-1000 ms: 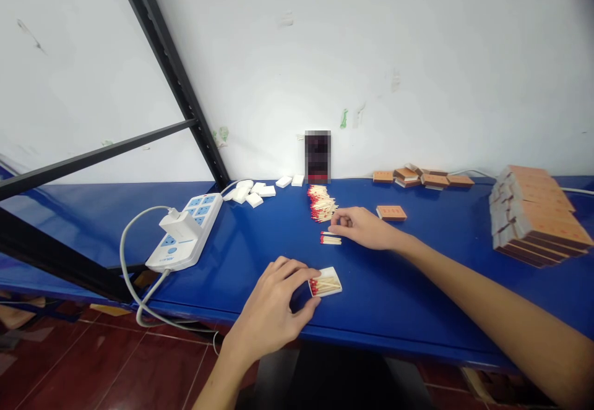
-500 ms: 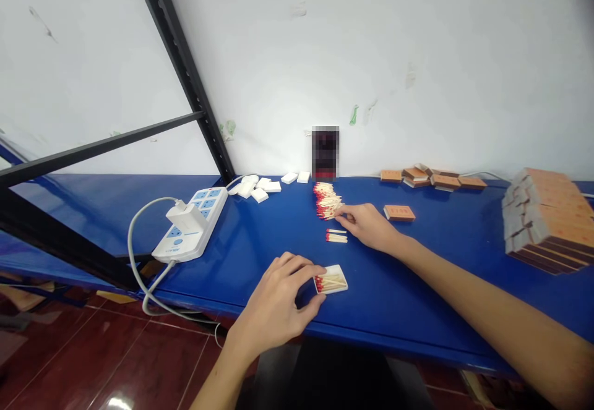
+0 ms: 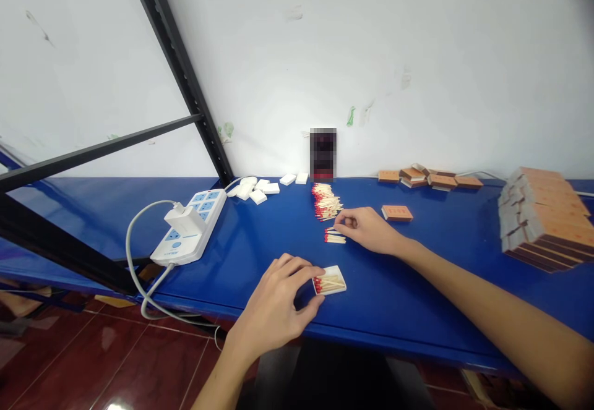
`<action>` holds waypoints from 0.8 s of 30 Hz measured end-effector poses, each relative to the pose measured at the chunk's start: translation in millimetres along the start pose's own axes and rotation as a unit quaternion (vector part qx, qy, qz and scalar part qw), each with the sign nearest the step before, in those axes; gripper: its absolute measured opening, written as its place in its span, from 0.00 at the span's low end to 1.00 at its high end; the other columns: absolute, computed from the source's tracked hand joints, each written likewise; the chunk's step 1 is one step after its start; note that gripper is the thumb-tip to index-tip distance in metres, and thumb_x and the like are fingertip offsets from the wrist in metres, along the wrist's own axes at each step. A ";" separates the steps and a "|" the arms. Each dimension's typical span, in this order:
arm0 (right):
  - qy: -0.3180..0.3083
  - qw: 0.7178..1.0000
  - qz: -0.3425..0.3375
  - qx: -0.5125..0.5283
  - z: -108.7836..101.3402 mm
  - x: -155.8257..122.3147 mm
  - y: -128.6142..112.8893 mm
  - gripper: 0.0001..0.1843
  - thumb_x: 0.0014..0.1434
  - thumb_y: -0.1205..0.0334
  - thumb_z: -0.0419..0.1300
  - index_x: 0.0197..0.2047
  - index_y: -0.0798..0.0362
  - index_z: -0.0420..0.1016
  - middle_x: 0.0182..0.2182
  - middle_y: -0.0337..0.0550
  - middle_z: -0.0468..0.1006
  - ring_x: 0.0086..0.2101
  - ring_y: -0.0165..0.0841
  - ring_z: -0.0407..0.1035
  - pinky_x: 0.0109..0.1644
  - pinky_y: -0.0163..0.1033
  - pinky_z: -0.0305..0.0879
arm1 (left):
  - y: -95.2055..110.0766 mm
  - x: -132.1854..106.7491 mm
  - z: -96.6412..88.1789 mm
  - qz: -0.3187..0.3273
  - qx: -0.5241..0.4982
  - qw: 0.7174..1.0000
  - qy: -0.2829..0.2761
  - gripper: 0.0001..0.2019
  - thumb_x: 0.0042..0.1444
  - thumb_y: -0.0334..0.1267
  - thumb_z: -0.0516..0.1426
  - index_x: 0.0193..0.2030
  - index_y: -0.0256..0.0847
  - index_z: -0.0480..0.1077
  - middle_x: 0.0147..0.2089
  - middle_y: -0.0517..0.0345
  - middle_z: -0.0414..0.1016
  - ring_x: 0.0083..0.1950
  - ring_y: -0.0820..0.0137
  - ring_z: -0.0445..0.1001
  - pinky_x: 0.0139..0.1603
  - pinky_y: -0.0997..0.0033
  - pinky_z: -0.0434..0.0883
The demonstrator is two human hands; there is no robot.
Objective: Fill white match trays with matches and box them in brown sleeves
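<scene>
My left hand (image 3: 278, 302) grips the left end of a small white matchbox tray (image 3: 335, 271), thumb on the near side and fingers on the far side. Red-headed matches (image 3: 330, 283) lie inside it, with their heads toward my palm. Beyond the tray, my right hand (image 3: 364, 229) is closed in a pinch on a match (image 3: 335, 228), most of it hidden by the fingertips. Just under those fingertips is a short row of matches (image 3: 335, 239) on the blue table. A loose heap of matches (image 3: 326, 202) lies behind it.
White trays (image 3: 257, 196) are scattered at the back left, near a power strip (image 3: 204, 224) with a cabled plug. Matchbox sleeves (image 3: 413, 177) lie along the wall, and one matchbox (image 3: 397, 213) sits nearer. Stacked matchboxes (image 3: 547, 218) stand right. A black frame (image 3: 185, 76) rises left.
My right hand has drawn back slightly from the heap toward the short row of matches, its fingers still pinched. The left hand keeps its grip on the tray.
</scene>
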State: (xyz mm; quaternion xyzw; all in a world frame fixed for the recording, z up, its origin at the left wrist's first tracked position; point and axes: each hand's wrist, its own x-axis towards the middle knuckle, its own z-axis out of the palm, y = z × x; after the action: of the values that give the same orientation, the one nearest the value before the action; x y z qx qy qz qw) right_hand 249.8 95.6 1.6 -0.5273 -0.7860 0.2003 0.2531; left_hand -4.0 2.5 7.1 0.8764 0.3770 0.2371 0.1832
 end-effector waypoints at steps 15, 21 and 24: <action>0.073 0.994 -0.012 -0.084 3.1 5.8 14.2 0.08 0.57 0.71 0.58 0.36 0.54 0.78 0.30 0.40 0.71 0.28 0.29 0.64 0.36 0.35 0.59 | 1.7 0.9 -1.3 0.000 -0.002 1.000 0.002 0.15 0.61 0.33 0.61 0.55 0.46 0.72 0.52 0.57 0.75 0.52 0.61 0.70 0.56 0.58 0.68; 0.066 0.995 -0.034 -0.072 2.4 3.5 8.8 0.09 0.61 0.66 0.56 0.36 0.54 0.78 0.28 0.39 0.71 0.28 0.30 0.64 0.36 0.35 0.59 | 1.9 0.7 -0.7 0.003 -0.001 1.000 0.006 0.16 0.61 0.32 0.61 0.55 0.46 0.72 0.52 0.55 0.76 0.52 0.61 0.70 0.56 0.58 0.69; 0.047 0.996 -0.049 -0.060 -1.3 -0.1 4.8 0.12 0.65 0.62 0.54 0.42 0.53 0.80 0.30 0.40 0.72 0.30 0.31 0.67 0.38 0.36 0.61 | 1.7 0.7 -0.7 0.004 -0.001 1.000 0.005 0.15 0.61 0.32 0.60 0.55 0.46 0.72 0.52 0.55 0.75 0.52 0.60 0.70 0.56 0.57 0.68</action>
State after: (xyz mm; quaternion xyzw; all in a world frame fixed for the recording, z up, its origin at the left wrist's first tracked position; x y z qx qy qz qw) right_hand 254.0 97.3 -0.3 -0.5112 -0.8086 0.1149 0.2676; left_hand -3.0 1.9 8.7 0.8767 0.3742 0.2423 0.1808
